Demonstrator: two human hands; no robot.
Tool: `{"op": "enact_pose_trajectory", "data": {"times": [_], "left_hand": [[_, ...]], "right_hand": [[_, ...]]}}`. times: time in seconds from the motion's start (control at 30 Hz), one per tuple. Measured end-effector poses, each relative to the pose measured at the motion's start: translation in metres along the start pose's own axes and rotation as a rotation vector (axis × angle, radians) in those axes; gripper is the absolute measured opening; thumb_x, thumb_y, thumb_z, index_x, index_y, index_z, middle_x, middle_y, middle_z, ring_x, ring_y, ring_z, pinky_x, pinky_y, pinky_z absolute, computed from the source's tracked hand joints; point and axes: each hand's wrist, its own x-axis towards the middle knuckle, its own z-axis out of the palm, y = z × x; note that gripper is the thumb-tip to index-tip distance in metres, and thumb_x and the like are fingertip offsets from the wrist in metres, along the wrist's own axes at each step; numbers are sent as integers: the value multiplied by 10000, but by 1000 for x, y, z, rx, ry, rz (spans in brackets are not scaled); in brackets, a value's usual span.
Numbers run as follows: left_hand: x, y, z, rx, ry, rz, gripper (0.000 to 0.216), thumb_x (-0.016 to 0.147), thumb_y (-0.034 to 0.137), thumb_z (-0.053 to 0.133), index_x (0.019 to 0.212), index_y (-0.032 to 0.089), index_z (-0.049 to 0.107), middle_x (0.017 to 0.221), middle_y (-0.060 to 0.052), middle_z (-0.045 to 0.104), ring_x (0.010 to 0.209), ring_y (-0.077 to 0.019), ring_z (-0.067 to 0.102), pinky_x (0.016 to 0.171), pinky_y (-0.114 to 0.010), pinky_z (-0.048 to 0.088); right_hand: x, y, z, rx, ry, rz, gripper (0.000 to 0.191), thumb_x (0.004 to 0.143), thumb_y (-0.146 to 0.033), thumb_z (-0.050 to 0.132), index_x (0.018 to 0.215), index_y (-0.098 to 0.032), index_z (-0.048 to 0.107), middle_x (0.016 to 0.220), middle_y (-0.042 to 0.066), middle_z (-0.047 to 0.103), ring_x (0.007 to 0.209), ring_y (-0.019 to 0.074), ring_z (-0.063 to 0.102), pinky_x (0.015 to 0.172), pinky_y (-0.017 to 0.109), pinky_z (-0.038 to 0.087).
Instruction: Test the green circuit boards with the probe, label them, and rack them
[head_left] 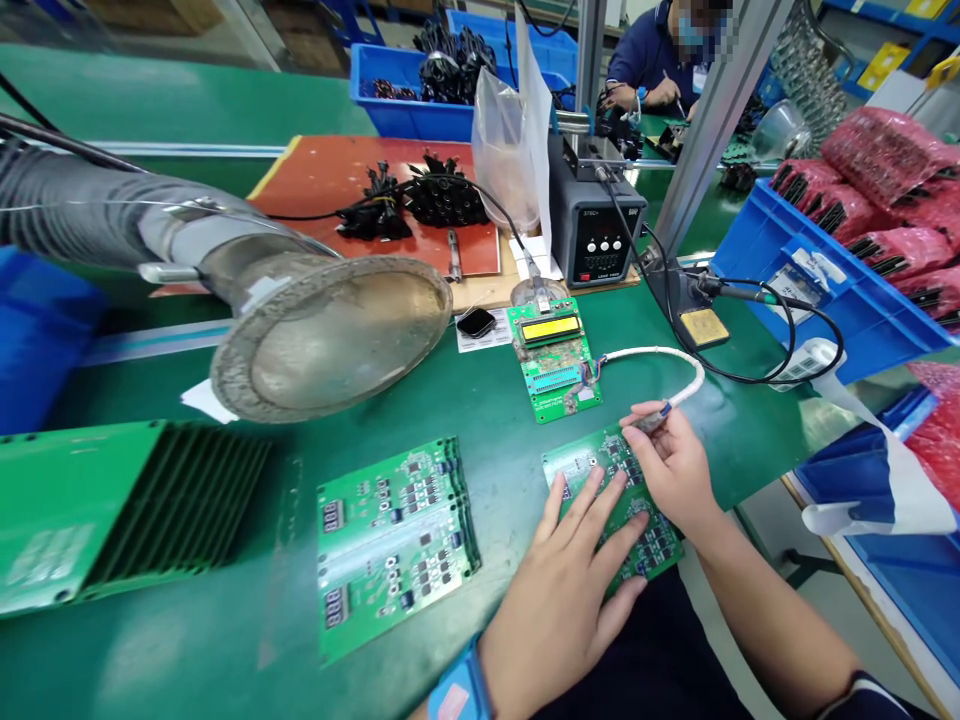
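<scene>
My left hand point(566, 590) lies flat with fingers spread on a green circuit board point(592, 462) near the table's front edge. My right hand point(675, 465) is closed on the connector end of a white cable point(664, 353), held at the board's far right part. That cable runs back to a small green tester board with a yellow display point(553, 358). A stack of green circuit boards point(394, 540) lies to the left of my left hand.
A big metal fume-extraction funnel point(330, 335) on a hose hangs over the table's left. A green slotted rack point(112, 510) lies far left. A soldering station point(596, 225), blue bins point(840, 290) with pink bags stand at right. Another person point(660, 60) works behind.
</scene>
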Motion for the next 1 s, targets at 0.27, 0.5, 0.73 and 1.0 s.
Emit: {"op": "enact_pose_trajectory", "data": {"times": [0.27, 0.5, 0.73, 1.0], "left_hand": [[0, 2, 1, -74, 29, -40, 404, 859, 220, 550, 1262, 200, 544, 1435, -151, 428, 1354, -355, 330, 1034, -667, 298], [-3, 1, 5, -224, 85, -108, 216, 892, 289, 525, 1072, 267, 644, 1429, -92, 453, 1357, -317, 341, 1064, -650, 265], [-2, 1, 3, -294, 93, -113, 175, 900, 264, 527, 943, 292, 695, 1450, -96, 420, 1371, -328, 306, 1067, -660, 221], [-1, 2, 5, -316, 105, -123, 138, 889, 269, 545, 900, 267, 683, 1440, -102, 435, 1368, -328, 312, 1081, -650, 195]], "right_hand": [[6, -8, -4, -130, -117, -28, 166, 865, -253, 538, 1027, -215, 546, 867, 34, 664, 795, 161, 640, 717, 281, 522], [6, -7, 0, -166, -47, -14, 99, 849, -230, 538, 946, -213, 552, 796, 19, 637, 701, 145, 613, 643, 257, 504], [6, -7, -4, -62, -91, 6, 135, 855, -253, 549, 986, -222, 544, 862, 33, 665, 788, 165, 645, 717, 287, 521], [5, -9, -5, -61, -96, 13, 122, 850, -246, 555, 969, -218, 545, 876, 36, 660, 793, 163, 639, 725, 292, 515]]}}
